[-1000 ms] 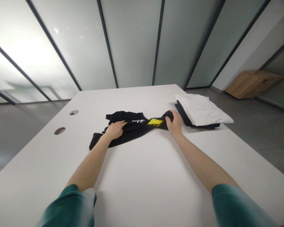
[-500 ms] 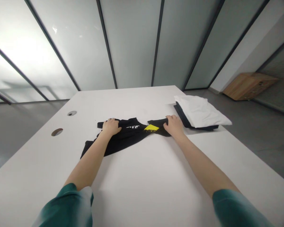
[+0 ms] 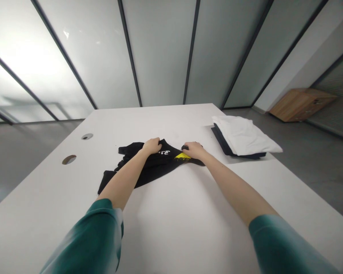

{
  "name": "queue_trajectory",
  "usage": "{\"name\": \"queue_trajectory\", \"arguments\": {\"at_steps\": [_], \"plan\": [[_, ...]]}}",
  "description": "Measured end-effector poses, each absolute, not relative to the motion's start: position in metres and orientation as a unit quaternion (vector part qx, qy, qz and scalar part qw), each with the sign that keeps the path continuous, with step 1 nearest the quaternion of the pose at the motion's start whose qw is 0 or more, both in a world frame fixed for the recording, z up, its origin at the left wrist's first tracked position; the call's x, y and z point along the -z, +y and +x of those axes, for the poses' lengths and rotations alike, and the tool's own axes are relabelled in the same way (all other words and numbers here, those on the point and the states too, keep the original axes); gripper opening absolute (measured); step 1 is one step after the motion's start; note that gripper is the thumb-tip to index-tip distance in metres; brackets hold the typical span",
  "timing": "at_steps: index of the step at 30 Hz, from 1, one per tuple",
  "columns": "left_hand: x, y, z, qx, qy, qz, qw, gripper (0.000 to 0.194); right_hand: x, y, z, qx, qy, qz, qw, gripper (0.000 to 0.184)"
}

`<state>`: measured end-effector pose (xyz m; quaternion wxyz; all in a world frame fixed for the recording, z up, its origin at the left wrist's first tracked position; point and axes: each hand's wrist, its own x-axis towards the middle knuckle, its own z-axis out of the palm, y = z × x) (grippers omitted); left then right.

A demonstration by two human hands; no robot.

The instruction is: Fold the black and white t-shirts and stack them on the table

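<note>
A black T-shirt with white lettering and a yellow print lies bunched and uneven on the white table. My left hand grips its far edge near the lettering, with the fingers curled into the cloth. Just right of the yellow print, my right hand is closed on a gathered part of the same shirt and covers some of it. The shirt's left end spreads out beyond my left forearm, which hides part of the cloth.
On the right side of the white table lies a folded white garment on top of dark folded cloth. Two round holes pierce the tabletop at the left. A wooden cabinet stands on the floor beyond, near frosted glass panels.
My left hand has moved right along the shirt's far edge. My right hand has shifted left to the yellow print, now partly covered, drawing the shirt's right end inward.
</note>
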<state>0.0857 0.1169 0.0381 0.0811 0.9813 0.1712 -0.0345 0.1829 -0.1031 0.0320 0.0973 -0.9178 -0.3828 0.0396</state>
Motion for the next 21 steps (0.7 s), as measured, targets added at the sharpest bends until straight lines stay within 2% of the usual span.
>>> {"name": "queue_trajectory", "arguments": {"at_steps": [6,9,12,15,17,19,21], "plan": [[-0.047,0.142,0.079,-0.152,0.313,0.908,0.234,0.022,-0.032,-0.14,0.211,0.066,-0.299,-0.834,0.459,0.018],[-0.054,0.153,0.077,-0.228,0.328,0.864,0.307,0.012,-0.032,-0.159,0.226,0.019,-0.271,-0.797,0.539,0.02],[-0.063,0.154,0.075,-0.273,0.273,0.846,0.367,0.002,-0.033,-0.164,0.232,-0.035,-0.269,-0.826,0.495,0.029],[-0.075,0.145,0.075,-0.297,0.176,0.846,0.406,0.009,-0.035,-0.151,0.226,0.02,-0.318,-0.867,0.384,0.028],[-0.083,0.135,0.075,-0.301,0.121,0.845,0.425,0.012,-0.035,-0.135,0.219,0.046,-0.375,-0.863,0.336,0.042],[-0.092,0.126,0.074,-0.292,0.077,0.84,0.452,0.013,-0.035,-0.118,0.211,0.019,-0.404,-0.856,0.323,0.058],[-0.099,0.12,0.072,-0.271,0.039,0.829,0.488,0.015,-0.035,-0.103,0.204,-0.047,-0.382,-0.853,0.353,0.068]]}}
